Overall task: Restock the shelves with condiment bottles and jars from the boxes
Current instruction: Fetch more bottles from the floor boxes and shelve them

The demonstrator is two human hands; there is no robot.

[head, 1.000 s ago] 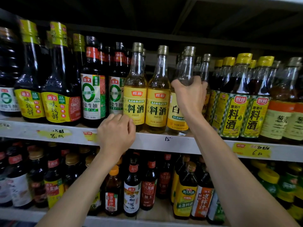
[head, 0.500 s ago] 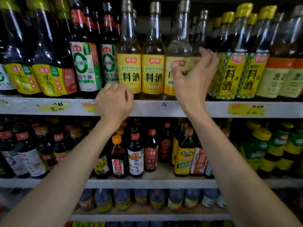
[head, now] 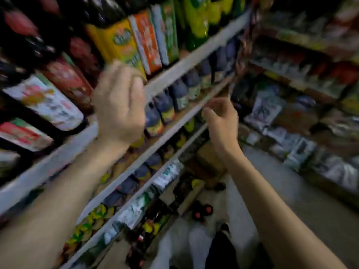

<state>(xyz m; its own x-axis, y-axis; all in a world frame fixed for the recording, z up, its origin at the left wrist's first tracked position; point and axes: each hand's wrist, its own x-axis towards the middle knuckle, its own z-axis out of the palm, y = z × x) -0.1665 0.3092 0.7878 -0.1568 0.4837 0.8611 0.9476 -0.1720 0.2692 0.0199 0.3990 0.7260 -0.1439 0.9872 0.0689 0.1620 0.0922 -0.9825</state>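
Here, left hand (head: 120,105) curled empty, right hand (head: 221,121) loosely spread; reaching blind for the box (head: 208,162), I could clip shelved bottles (head: 174,101).

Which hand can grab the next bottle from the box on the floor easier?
Probably the right hand. It looks empty, and it sits lower and nearer the floor box with red-capped bottles. The left hand is up by the shelf.

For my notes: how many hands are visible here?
2. The left hand is up in front of the shelf bottles; the right hand is lower, to its right. None seems hidden.
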